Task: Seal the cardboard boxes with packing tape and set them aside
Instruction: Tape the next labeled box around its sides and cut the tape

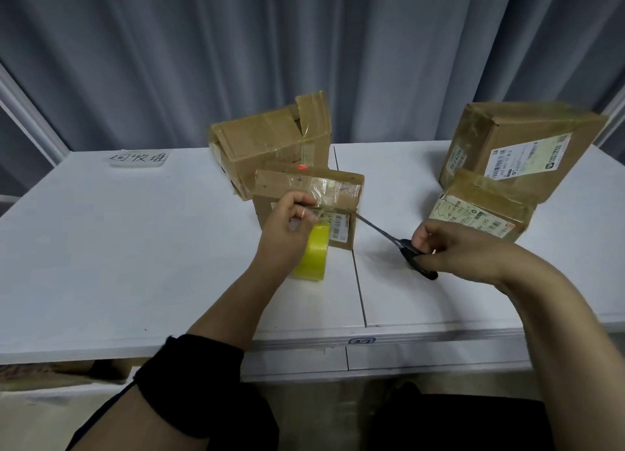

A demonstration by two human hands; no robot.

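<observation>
I see four boxes. At the middle box my left hand pinches tape from one yellow roll; right of it, my right hand grips one scissors.

Dim even light, soft shadows, slight blur (edges bowed)

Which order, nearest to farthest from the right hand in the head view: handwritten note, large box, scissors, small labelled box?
1. scissors: held in the right hand.
2. small labelled box: just beyond the hand, right side.
3. large box: behind the small one, far right.
4. handwritten note: far left, at the back.
</observation>
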